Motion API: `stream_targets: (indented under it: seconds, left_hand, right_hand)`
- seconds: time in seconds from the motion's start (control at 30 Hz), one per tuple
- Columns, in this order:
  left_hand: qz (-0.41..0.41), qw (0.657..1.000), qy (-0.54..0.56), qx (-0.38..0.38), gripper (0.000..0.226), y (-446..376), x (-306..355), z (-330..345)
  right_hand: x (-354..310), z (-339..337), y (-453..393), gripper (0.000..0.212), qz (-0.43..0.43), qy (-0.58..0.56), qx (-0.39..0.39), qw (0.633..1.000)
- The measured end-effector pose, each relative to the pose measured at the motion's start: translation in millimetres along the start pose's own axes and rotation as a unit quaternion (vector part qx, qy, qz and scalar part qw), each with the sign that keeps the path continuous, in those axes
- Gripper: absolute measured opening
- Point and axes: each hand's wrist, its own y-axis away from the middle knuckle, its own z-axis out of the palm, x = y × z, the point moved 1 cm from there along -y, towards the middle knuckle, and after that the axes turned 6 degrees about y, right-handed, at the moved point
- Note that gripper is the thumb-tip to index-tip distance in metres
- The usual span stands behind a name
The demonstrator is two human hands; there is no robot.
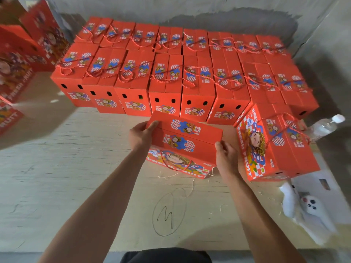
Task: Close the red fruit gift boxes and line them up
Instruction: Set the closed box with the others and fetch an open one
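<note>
Two rows of closed red boxes (167, 73) stand along the far edge of the bench (76, 168), against a grey wall (190, 8); their rope handles lie across the lids, and the small print on them is too blurred to read. At the left edge more red boxes (17, 59) lean or stack, cut off by the frame and smeared, so their number and whether they are closed cannot be told.

Near the middle of the bench, just in front of the near row, sits the box in hand (183, 145), tilted toward the camera. The left hand (141, 132) grips its left end, thumb on top of the upper flap and fingers hidden behind the end. The right hand (227, 158) grips the right end, thumb on the flap's corner, the other fingers out of sight behind the box. The two top flaps look folded down, the far one overlapping the near one; whether they are fully tucked cannot be told. A red rope handle (175, 166) hangs over the front face, where "FRESH FRUIT" reads upside down.

Just right of it, another closed box (275, 143) stands askew near the right edge. Beyond it lies a clear plastic bottle (324, 126), partly hidden. At the near right corner lies a white plush toy (311, 207), blurred. A pencilled circle (169, 211) marks the bench near the front edge.
</note>
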Motion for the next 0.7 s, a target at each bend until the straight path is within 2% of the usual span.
stream_targets:
  seconds: [0.1, 0.17, 0.27, 0.37, 0.43, 0.53, 0.57, 0.63, 0.7]
  left_hand:
    - [-0.014, 0.995, 0.034, 0.093, 0.080, 15.0, -5.4, 11.5]
    - [-0.019, 0.988, 0.080, 0.133, 0.096, 36.5, -13.8, 24.4]
    - [0.023, 0.991, 0.077, 0.104, 0.079, 71.2, -27.2, 40.9]
    - [0.032, 0.997, 0.041, 0.053, 0.078, 77.5, -38.0, 38.7]
    - [0.022, 0.998, 0.055, 0.031, 0.079, 80.2, -39.0, 37.7]
    - [0.004, 0.992, 0.125, -0.002, 0.077, 103.0, -44.8, 49.9]
    - [-0.009, 0.990, 0.142, -0.007, 0.074, 112.7, -49.3, 54.8]
    - [-0.029, 0.985, 0.170, -0.014, 0.071, 125.2, -56.6, 60.2]
    - [-0.035, 0.981, 0.187, -0.030, 0.068, 125.1, -57.4, 61.2]
  right_hand:
    - [-1.2, -1.3, 13.9, 0.024, 0.010, -0.017, -0.003, 1.000]
    - [0.6, -1.9, 18.9, 0.023, 0.024, -0.024, -0.003, 0.999]
    - [2.9, -6.9, 12.1, 0.031, 0.042, 0.024, -0.001, 0.999]
    - [-8.3, -13.6, -18.0, 0.033, 0.025, 0.123, -0.004, 0.992]
    - [-22.3, -15.3, -42.2, 0.045, -0.002, 0.160, -0.032, 0.987]
    - [-38.7, -8.2, -58.6, 0.029, -0.077, 0.214, -0.087, 0.970]
    - [-40.6, -3.6, -57.0, 0.030, -0.093, 0.227, -0.088, 0.965]
    - [-36.2, 6.1, -48.7, 0.048, -0.102, 0.229, -0.060, 0.966]
    - [-28.1, 7.3, -36.0, 0.052, -0.111, 0.237, -0.007, 0.965]
